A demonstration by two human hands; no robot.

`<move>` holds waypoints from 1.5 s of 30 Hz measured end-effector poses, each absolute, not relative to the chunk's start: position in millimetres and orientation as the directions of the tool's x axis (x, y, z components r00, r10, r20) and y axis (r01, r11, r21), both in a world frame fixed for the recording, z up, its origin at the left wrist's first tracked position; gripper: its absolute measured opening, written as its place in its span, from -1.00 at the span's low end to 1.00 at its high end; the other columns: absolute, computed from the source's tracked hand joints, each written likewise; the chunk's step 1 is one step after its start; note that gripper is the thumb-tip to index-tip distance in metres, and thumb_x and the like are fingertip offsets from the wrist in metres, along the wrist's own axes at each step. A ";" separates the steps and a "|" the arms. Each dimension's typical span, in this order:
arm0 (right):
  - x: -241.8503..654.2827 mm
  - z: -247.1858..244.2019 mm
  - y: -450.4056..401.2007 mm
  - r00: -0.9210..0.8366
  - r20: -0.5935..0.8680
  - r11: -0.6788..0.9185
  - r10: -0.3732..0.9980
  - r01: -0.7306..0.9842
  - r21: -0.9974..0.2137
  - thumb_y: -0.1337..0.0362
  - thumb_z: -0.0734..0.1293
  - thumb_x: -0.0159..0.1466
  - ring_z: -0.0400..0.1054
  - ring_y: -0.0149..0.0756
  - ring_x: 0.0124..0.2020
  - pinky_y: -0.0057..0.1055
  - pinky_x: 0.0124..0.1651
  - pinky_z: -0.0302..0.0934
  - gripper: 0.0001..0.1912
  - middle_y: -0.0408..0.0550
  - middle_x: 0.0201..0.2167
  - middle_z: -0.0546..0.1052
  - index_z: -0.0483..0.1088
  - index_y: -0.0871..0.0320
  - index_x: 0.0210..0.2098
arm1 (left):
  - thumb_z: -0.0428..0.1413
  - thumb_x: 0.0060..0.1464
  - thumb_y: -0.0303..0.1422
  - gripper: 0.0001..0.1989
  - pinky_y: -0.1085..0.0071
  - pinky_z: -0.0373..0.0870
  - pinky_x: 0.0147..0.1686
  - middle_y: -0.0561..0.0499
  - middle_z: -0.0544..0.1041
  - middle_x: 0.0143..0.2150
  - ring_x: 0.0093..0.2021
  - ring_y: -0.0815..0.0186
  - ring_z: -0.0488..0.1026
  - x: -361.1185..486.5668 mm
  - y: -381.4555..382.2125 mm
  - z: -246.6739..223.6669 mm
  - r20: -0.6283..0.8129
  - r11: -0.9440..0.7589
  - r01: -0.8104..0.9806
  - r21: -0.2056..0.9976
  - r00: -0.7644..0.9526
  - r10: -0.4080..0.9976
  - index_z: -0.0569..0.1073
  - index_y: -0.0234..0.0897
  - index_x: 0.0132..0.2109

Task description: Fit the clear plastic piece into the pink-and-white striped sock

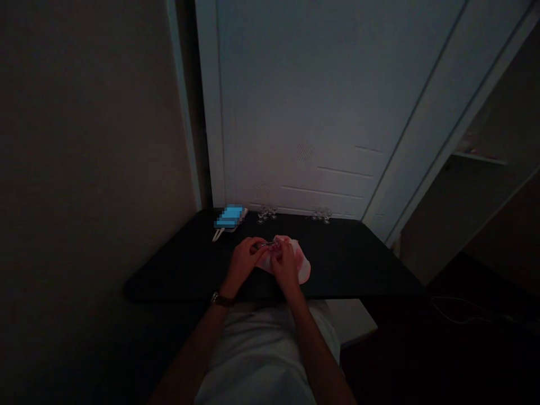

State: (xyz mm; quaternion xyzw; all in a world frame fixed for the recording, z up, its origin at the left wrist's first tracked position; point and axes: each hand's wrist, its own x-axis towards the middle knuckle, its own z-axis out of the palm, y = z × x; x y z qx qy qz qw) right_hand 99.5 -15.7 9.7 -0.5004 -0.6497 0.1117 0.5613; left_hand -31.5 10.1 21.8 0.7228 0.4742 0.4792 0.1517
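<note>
In the head view, my left hand (245, 256) is closed in a pinch on the left end of a small shiny clear piece (267, 244). The fingers of my right hand (286, 264) are closed at the piece's other end. Its exact kind is too small and dim to make out. Beneath and around my hands, a pink and white cloth (302, 266) lies on the black table (181, 264). The fingers hide part of both the piece and the cloth. A watch (222, 300) is on my left wrist.
At the back left lies a phone (230, 216) with a lit, blurred screen and a white cable (217, 234). Two clusters of small clear pieces, one left (266, 214) and one right (321, 215), sit along the back edge by a white panel (295, 101).
</note>
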 end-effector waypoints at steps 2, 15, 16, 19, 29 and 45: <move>102.0 7.5 -15.1 0.144 0.627 0.493 0.766 0.495 -0.716 0.45 0.16 0.08 0.22 -0.25 0.00 -0.27 0.08 0.10 -0.58 0.03 -0.07 0.39 0.29 0.20 -0.05 | 0.06 -0.02 -0.27 -0.77 0.42 0.36 -0.34 -0.02 0.47 -0.26 -0.36 0.32 0.42 -30.1 8.9 20.7 0.552 -0.505 0.528 0.683 0.079 0.830 0.44 -0.25 -0.20; 116.9 12.7 -20.6 0.187 0.448 0.437 0.874 0.096 -0.894 0.14 0.24 0.15 0.38 -0.32 -0.40 -0.45 -0.39 0.26 -0.75 -0.07 -0.40 0.51 0.42 0.18 -0.32 | 0.03 0.01 -0.19 -0.71 0.40 0.40 -0.35 -0.07 0.51 -0.20 -0.32 0.28 0.47 -24.1 -19.4 10.7 0.435 -0.410 0.368 0.835 0.017 0.900 0.42 -0.27 -0.18; 117.1 12.2 -20.2 0.186 0.440 0.433 0.878 0.080 -0.898 0.14 0.25 0.14 0.37 -0.33 -0.41 -0.46 -0.41 0.25 -0.75 -0.07 -0.41 0.51 0.42 0.19 -0.34 | 0.04 0.00 -0.18 -0.70 0.40 0.40 -0.37 -0.07 0.52 -0.22 -0.34 0.28 0.47 -25.1 -19.0 9.7 0.412 -0.394 0.334 0.856 0.018 0.911 0.42 -0.27 -0.18; 117.5 10.4 -19.1 0.189 0.430 0.429 0.883 0.046 -0.902 0.14 0.26 0.12 0.36 -0.33 -0.44 -0.47 -0.46 0.23 -0.76 -0.08 -0.43 0.49 0.41 0.18 -0.36 | 0.05 -0.03 -0.16 -0.69 0.41 0.39 -0.41 -0.05 0.53 -0.27 -0.38 0.29 0.48 -26.7 -17.2 7.3 0.361 -0.354 0.257 0.899 0.021 0.932 0.43 -0.29 -0.20; 120.0 10.6 -20.4 0.250 0.404 0.401 0.880 0.065 -0.914 0.18 0.27 0.08 0.34 -0.33 -0.41 -0.46 -0.38 0.22 -0.82 -0.12 -0.45 0.47 0.38 0.17 -0.42 | 0.07 -0.04 -0.16 -0.67 0.43 0.36 -0.43 -0.05 0.53 -0.26 -0.39 0.29 0.46 -27.5 -18.3 7.8 0.339 -0.342 0.176 0.923 0.047 0.940 0.44 -0.29 -0.19; 118.8 11.2 -23.8 0.318 0.319 0.345 0.893 -0.027 -0.938 0.22 0.25 0.04 0.30 -0.38 -0.50 -0.53 -0.51 0.15 -0.84 -0.14 -0.47 0.46 0.36 0.18 -0.43 | 0.08 -0.04 -0.20 -0.70 0.45 0.36 -0.41 -0.07 0.53 -0.19 -0.33 0.28 0.46 -24.7 -20.8 11.1 0.301 -0.312 0.096 0.945 0.118 0.946 0.45 -0.28 -0.19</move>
